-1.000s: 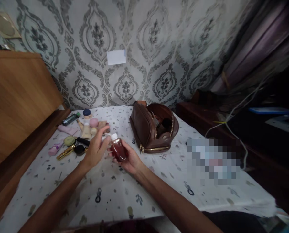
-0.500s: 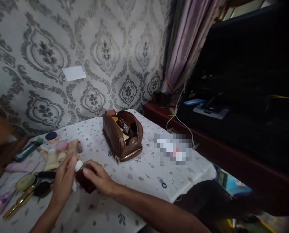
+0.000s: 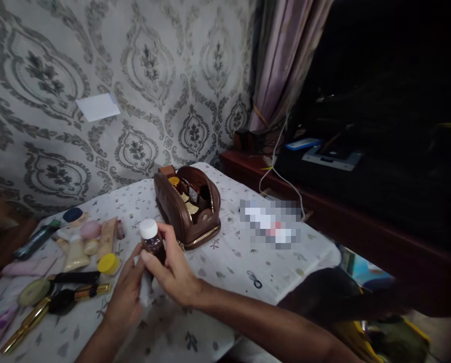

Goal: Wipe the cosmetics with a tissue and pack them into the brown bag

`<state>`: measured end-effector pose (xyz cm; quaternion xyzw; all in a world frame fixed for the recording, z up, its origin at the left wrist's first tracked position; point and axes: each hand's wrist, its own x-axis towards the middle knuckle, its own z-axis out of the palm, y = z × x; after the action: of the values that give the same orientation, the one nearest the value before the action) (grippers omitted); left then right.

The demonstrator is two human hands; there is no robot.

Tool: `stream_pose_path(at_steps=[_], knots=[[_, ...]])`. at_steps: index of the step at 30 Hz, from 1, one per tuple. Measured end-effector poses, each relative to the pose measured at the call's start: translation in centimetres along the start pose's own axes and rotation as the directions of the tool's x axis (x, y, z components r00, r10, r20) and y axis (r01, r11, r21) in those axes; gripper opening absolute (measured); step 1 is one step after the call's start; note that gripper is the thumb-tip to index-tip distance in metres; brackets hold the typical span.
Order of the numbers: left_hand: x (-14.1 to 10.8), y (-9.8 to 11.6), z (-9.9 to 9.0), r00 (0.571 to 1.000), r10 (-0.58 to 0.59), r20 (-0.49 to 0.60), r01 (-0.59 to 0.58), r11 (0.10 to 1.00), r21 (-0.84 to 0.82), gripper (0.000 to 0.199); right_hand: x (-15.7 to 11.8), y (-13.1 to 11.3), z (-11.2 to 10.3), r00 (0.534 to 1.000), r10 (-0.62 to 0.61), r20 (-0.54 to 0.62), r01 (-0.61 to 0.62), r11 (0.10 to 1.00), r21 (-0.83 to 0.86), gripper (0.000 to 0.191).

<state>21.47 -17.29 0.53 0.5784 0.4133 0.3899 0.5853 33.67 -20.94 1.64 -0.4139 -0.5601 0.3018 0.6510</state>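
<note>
A dark brown bottle (image 3: 155, 248) with a white cap stands nearly upright in my right hand (image 3: 176, 275), its fingers and thumb wrapped round it. My left hand (image 3: 125, 295) is closed just beside the bottle's lower part, gripping a whitish, tissue-like piece (image 3: 146, 288) that hangs below the fingers. Whether the left fingertips press on the bottle is partly hidden. Right behind the hands sits a brown cosmetic bag (image 3: 172, 209), unzipped, with several small bottles and gold-coloured items inside.
Makeup lies across the left of the patterned tablecloth (image 3: 240, 272): tubes (image 3: 76, 254), a yellow lid (image 3: 109, 263), a pink sponge (image 3: 91, 229), brushes (image 3: 76, 277) and a gold tube (image 3: 26, 325). A blurred-out object (image 3: 271, 222) lies right of the bag. A white cable (image 3: 286, 184) hangs near the dark cabinet.
Both hands have moved right and up with the bottle, closer to the bag. The bottle has been turned more upright, and the yellow lid on the table has come into sight.
</note>
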Motion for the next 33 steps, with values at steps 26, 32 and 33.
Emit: stream_pose_path(at_steps=[26, 32, 33], knots=[[0.4, -6.0, 1.3, 0.921, -0.316, 0.229, 0.343, 0.935, -0.089, 0.045, 11.9, -8.0, -15.7, 0.962, 0.072, 0.262, 0.015, 0.949, -0.315, 0.014], [0.0, -5.7, 1.2, 0.918, -0.314, 0.241, 0.302, 0.949, 0.086, 0.047, 13.0, -5.7, -16.9, 0.909, 0.138, 0.393, 0.103, 0.839, -0.534, 0.019], [0.0, -5.6, 1.2, 0.92, -0.311, 0.241, 0.296, 0.95, 0.096, 0.046, 13.0, -5.4, -17.0, 0.897, 0.149, 0.416, 0.12, 0.824, -0.554, 0.02]])
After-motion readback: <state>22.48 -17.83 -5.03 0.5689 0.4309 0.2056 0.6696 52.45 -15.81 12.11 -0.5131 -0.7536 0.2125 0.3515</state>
